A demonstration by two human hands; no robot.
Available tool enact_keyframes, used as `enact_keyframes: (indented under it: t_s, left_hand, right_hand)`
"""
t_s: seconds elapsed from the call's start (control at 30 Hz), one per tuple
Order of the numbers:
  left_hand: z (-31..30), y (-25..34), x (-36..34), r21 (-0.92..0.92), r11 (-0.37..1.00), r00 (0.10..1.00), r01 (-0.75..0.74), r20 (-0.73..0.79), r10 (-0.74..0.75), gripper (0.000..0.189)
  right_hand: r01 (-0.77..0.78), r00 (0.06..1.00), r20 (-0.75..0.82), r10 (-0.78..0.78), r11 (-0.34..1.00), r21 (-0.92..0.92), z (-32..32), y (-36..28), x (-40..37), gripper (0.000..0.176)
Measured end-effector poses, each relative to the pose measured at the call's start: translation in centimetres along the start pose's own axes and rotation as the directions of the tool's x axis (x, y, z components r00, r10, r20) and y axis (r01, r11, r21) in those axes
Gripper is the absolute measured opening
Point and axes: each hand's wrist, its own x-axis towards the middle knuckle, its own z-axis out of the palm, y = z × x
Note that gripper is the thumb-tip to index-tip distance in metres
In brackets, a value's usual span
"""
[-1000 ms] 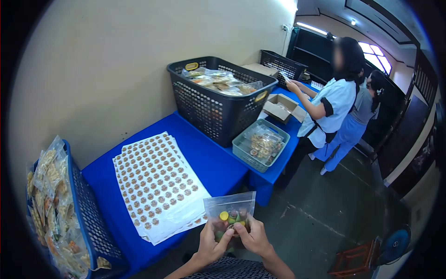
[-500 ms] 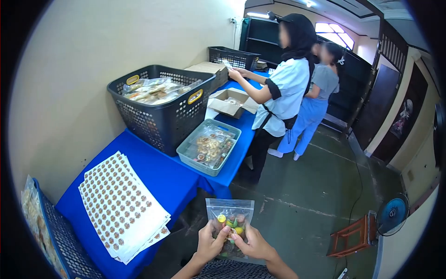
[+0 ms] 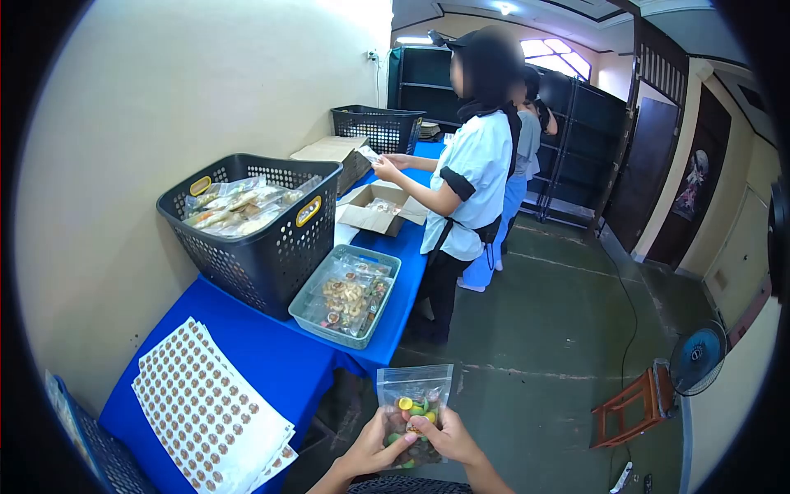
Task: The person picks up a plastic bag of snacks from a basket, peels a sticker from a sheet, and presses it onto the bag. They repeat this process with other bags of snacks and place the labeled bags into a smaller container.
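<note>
Between my two hands is a clear zip pouch (image 3: 417, 376), held upright in front of my body, with small green, yellow and brown pieces inside. My left hand (image 3: 370, 447) grips its left side, the thumb lying low across the front. On the right side, my right hand (image 3: 454, 438) grips the pouch with its thumb pressed near a small round sticker on the front. That thumb partly covers the sticker, and the fingers behind the pouch are hidden. Printed sheets of round stickers (image 3: 202, 407) lie on the blue-covered table to the left.
A green tray (image 3: 346, 338) of packed pouches stands at the table's edge beside a large black basket (image 3: 247, 257) of packets. Beyond are an open carton (image 3: 356, 216) and a person (image 3: 477, 165) holding a small packet. A fan (image 3: 698, 356) and wooden stool (image 3: 629, 403) stand right.
My view has turned, so the table and people sit further left. My left thumb has slid down away from the sticker, while my right thumb now rests over it. Both hands keep the pouch.
</note>
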Motion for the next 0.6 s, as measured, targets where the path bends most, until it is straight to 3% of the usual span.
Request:
enact_keyframes:
  t_s: [0.1,0.17,0.27,0.37,0.4,0.47,0.53,0.57,0.6]
  left_hand:
    - [-2.0,1.0,0.6,0.099,0.995,0.996,0.008,-0.085,0.001,0.023]
    - [-3.4,0.5,0.6,0.150,0.988,0.977,0.045,-0.214,-0.012,0.018]
    - [-5.3,1.1,0.5,0.095,0.995,0.949,0.037,-0.314,-0.006,0.015]
    - [-7.5,0.6,0.2,0.119,0.992,0.928,0.040,-0.373,0.007,0.015]
    - [-8.0,0.4,0.1,0.082,0.996,0.917,0.028,-0.400,0.007,0.016]
    - [-9.4,-0.4,-0.6,0.049,0.999,0.901,0.015,-0.435,0.008,0.017]
    - [-11.9,-1.2,-1.1,0.073,0.997,0.920,-0.007,-0.391,0.035,0.027]
    - [-12.2,0.0,-1.1,-0.126,0.992,0.892,-0.026,-0.452,-0.034,0.034]
    - [-12.9,1.2,-1.0,-0.059,0.998,0.855,-0.030,-0.518,-0.005,0.035]
  right_hand:
    - [0.088,0.995,0.051,-0.087,0.996,-0.021,1.9,-0.1,2.1,0.036]
    - [0.059,0.993,0.107,-0.050,0.995,-0.079,2.8,0.1,3.4,0.037]
    - [0.164,0.962,0.241,-0.128,0.977,-0.134,4.9,-0.3,5.4,0.038]
    - [0.232,0.948,0.253,-0.194,0.964,-0.127,6.7,-0.2,6.9,0.040]
    - [0.236,0.946,0.257,-0.198,0.964,-0.124,7.3,-0.6,7.2,0.040]
    - [0.100,0.964,0.250,-0.085,0.994,-0.050,8.4,-1.6,7.7,0.050]
    - [0.117,0.956,0.278,-0.090,0.990,-0.081,9.3,-0.1,8.1,0.054]
    - [0.127,0.952,0.294,-0.089,0.985,-0.116,9.7,0.3,8.6,0.058]
    - [0.148,0.939,0.330,-0.095,0.979,-0.138,10.4,-0.6,9.0,0.061]
